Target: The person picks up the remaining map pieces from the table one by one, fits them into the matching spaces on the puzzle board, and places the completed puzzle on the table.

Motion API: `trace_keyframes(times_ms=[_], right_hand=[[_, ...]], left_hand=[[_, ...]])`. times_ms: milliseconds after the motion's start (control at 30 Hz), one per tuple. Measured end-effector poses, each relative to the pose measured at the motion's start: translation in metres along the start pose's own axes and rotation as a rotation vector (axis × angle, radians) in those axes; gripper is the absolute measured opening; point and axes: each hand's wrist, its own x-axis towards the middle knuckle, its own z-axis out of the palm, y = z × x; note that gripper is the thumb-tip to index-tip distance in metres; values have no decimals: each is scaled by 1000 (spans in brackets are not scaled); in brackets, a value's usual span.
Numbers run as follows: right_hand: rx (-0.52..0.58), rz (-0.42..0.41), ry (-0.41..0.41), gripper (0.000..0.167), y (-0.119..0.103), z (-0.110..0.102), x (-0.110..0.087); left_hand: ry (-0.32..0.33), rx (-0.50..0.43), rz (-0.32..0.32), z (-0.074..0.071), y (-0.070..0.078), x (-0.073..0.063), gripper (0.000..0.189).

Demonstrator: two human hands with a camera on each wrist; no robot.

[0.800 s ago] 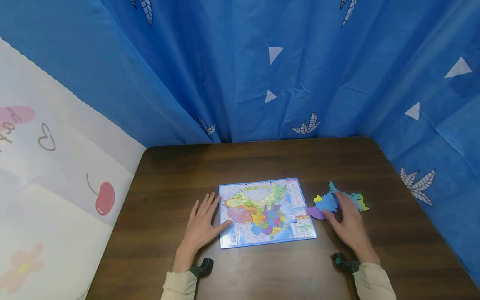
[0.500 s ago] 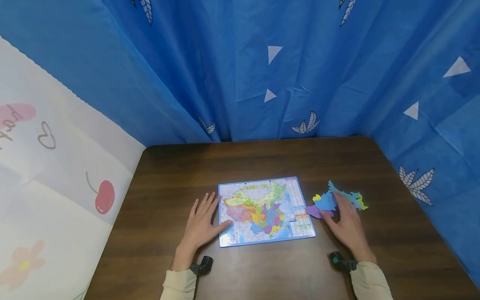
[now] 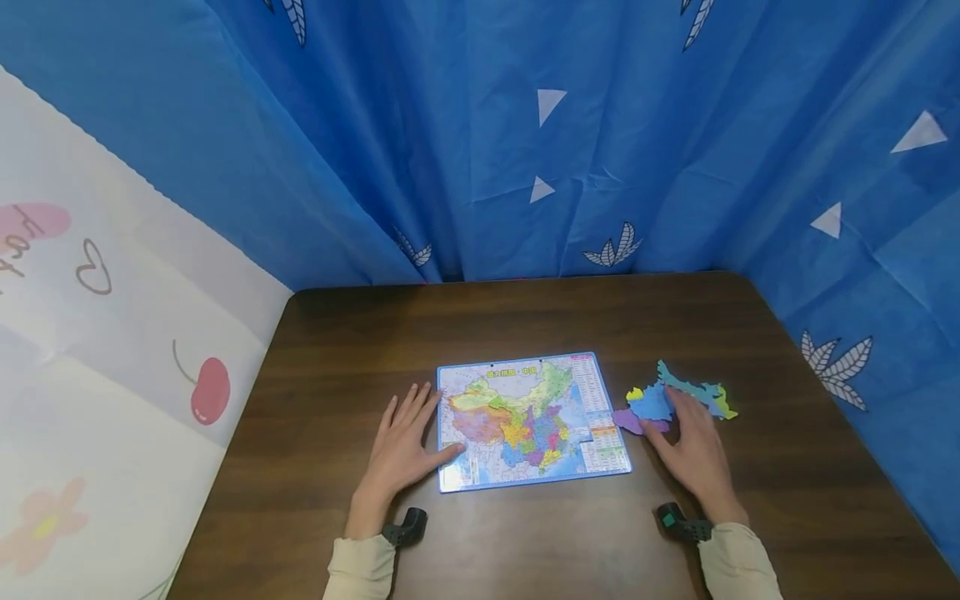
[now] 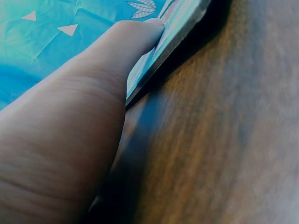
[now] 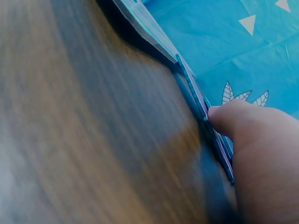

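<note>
A map puzzle board (image 3: 457, 477) with a blue edge lies flat on the table in the head view, covered with coloured map pieces. My left hand (image 3: 401, 450) rests at its left side, fingers spread, the thumb (image 4: 140, 35) on the board's surface. To the right of the board, my right hand (image 3: 697, 454) lies over a loose cluster of puzzle pieces. A purple piece (image 3: 628, 422) is under the thumb, and a blue piece (image 3: 649, 403) is beside the forefinger. A teal piece (image 3: 701, 390) is partly hidden by the fingers.
Small yellow (image 3: 635, 393) and yellow-green (image 3: 726, 408) pieces belong to the cluster. The brown wooden table (image 3: 525, 321) runs back to a blue curtain (image 3: 495, 142). A white printed cloth (image 3: 135, 333) hangs on the left.
My right hand shifts slightly left over the pieces, and its forefinger uncovers more of the teal piece. The left hand stays in place on the board.
</note>
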Motion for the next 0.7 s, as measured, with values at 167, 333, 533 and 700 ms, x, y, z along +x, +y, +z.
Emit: trace_keyframes(times_ms=[167,333,533,700], right_hand=[[9,2,3,78,0,-1,1],[16,11,1,77,-1,-1,-2],[27,20,3,75,-1,1,-5],[39,13,30,74,-1,-1,-1]], left_hand=[[5,-3,-1,-1,0,0,101],[10,-9,-4,1,0,-3,101],[-3,-29,-18,1,1,-6,102],[7,-31,-19,-1,2,-1,102]])
